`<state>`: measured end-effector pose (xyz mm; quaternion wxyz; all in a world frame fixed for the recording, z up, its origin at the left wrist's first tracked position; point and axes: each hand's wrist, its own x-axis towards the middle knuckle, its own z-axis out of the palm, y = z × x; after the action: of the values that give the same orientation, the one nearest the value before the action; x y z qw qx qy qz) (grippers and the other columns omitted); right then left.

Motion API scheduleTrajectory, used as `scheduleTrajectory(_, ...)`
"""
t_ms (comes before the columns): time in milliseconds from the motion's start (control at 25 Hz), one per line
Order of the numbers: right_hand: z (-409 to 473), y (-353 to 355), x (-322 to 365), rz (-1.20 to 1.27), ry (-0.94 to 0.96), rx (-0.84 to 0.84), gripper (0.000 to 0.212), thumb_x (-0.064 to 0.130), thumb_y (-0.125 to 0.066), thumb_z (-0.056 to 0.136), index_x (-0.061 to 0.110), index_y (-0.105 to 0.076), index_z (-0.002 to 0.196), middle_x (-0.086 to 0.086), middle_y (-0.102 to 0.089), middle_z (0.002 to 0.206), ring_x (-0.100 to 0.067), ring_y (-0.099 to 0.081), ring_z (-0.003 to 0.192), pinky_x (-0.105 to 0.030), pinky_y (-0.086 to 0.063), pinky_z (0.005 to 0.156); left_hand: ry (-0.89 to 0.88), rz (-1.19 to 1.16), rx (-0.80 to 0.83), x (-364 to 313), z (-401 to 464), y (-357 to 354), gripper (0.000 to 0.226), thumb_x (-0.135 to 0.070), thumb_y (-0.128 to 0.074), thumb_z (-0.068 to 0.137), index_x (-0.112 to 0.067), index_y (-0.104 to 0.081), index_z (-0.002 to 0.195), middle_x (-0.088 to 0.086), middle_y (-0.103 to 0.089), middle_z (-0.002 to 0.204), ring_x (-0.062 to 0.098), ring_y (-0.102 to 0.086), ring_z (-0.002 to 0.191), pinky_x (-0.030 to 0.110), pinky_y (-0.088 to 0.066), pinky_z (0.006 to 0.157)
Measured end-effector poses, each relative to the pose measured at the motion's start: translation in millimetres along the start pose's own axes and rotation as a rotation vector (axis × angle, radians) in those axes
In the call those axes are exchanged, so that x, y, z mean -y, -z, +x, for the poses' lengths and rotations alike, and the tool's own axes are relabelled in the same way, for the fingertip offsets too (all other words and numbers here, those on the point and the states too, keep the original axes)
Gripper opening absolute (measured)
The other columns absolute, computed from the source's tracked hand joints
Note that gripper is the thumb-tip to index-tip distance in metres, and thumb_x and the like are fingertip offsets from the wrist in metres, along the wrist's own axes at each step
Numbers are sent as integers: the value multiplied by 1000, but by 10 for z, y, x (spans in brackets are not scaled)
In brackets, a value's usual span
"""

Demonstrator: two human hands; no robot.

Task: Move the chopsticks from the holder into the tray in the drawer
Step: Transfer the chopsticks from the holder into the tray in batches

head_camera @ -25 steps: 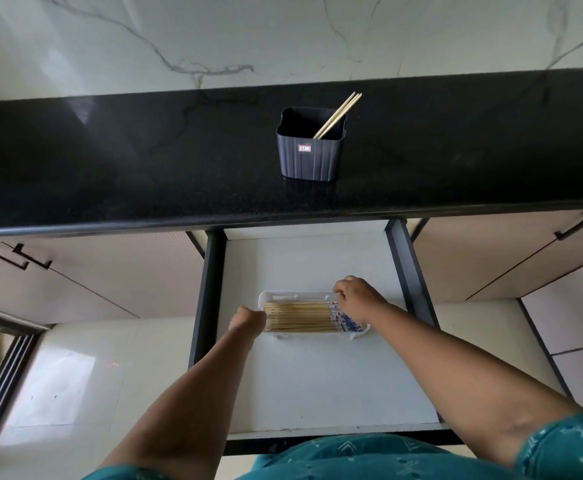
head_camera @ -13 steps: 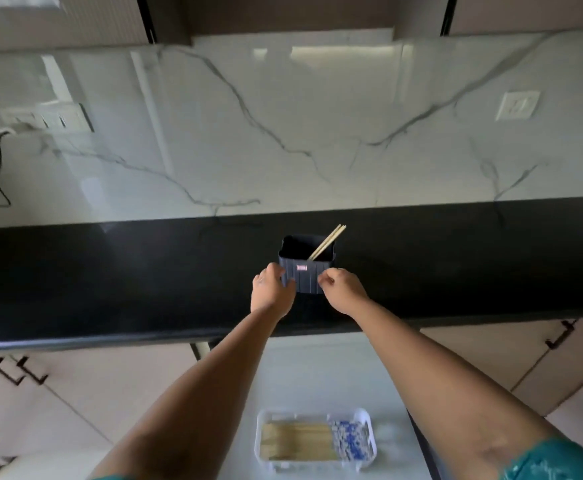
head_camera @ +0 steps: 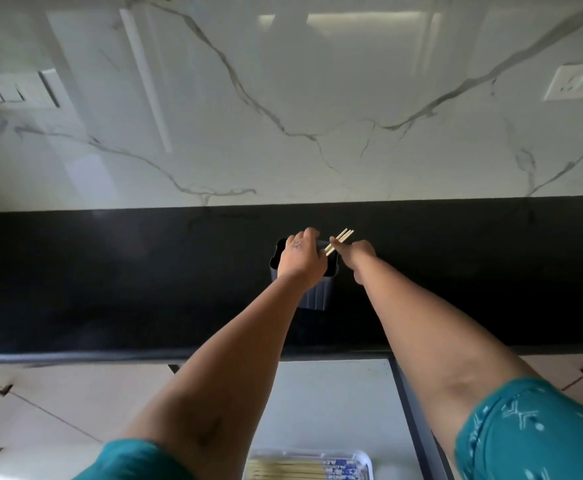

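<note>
The left hand (head_camera: 298,259) is laid over the rim of the dark chopstick holder (head_camera: 312,296) on the black bench (head_camera: 110,278), fingers curled around its top. At the holder's 1 o'clock, the last wooden chopsticks (head_camera: 340,239) are pinched by the right hand (head_camera: 356,256). At 6 o'clock, the white tray (head_camera: 362,459) of chopsticks is seen in the open drawer (head_camera: 335,403).

Dark ribbed holder (head_camera: 314,299), pale chopsticks (head_camera: 340,239), white grey-veined marble backsplash (head_camera: 283,98)
</note>
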<state>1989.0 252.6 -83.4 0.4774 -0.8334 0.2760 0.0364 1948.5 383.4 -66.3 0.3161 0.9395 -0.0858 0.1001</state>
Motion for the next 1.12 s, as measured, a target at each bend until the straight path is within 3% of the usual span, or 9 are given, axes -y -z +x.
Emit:
scheduleTrajectory(120,254,-140,48,85,67,-12,52,48,-58,89,2,-64,114,-15,-69,114,-30,-64,98,-33,-47,77,-5,-8,4,44,107,-141,45,-26,-56,86,-15,-47,128,6,-55,128,25,-41,123,35,-40,96)
scheduleTrajectory(280,292,-278,45,-25,57,-62,44,48,-49,93,11,-62,115,-12,-65,119,-33,-52,114,-38,-43,93,24,-64,-73,152,42,-265,34,-27,-61,82,-19,-55,115,1,-59,118,22,-46,115,29,-38,89)
scheduleTrajectory(400,292,-313,52,-40,25,-106,40,43,-44,96,14,-56,122,-11,-60,125,-32,-45,120,-36,-37,86,67,-77,-99,207,-22,-251,37,-24,-63,81,-19,-55,117,0,-58,120,21,-46,115,27,-37,90)
scheduleTrajectory(560,201,-203,184,186,77,-176,34,32,-36,101,8,-57,113,-12,-63,119,-30,-59,110,-31,-42,84,50,-60,-81,230,-94,-170,48,-25,-69,76,-20,-52,120,0,-57,120,21,-46,116,29,-38,93)
scheduleTrajectory(720,-247,71,529,227,307,-334,31,31,-34,102,9,-54,111,-13,-64,110,-29,-64,100,-28,-40,71,62,-127,-70,101,-178,-7,60,-26,-70,78,-15,-45,131,5,-52,128,24,-44,123,32,-38,98)
scheduleTrajectory(920,-1130,263,761,30,820,-484,27,27,-38,102,5,-51,107,-16,-70,93,-31,-69,82,-30,-48,61,-12,-230,-136,-375,-305,228,76,-27,-56,91,-11,-12,150,11,-20,156,26,-18,143,36,-26,114)
scheduleTrajectory(960,-1323,260,763,-8,883,-488,26,26,-38,101,4,-51,106,-16,-70,90,-31,-69,79,-31,-49,60,-18,-285,-159,-465,-346,293,70,-25,-53,93,-10,-15,149,13,-24,154,27,-24,140,28,-28,112)
scheduleTrajectory(1040,-1660,267,728,-56,954,-480,26,28,-40,101,4,-50,105,-15,-69,85,-30,-67,74,-29,-45,56,8,-429,-202,-609,-443,443,51,-24,-47,96,-10,-33,143,13,-49,136,28,-48,122,14,-41,93)
scheduleTrajectory(1120,-1942,287,633,-53,974,-378,25,28,-44,100,6,-51,110,-10,-70,92,-26,-69,82,-26,-46,61,86,-645,-219,-668,-616,590,38,-29,-39,100,-9,-49,130,1,-62,105,23,-60,102,15,-46,76)
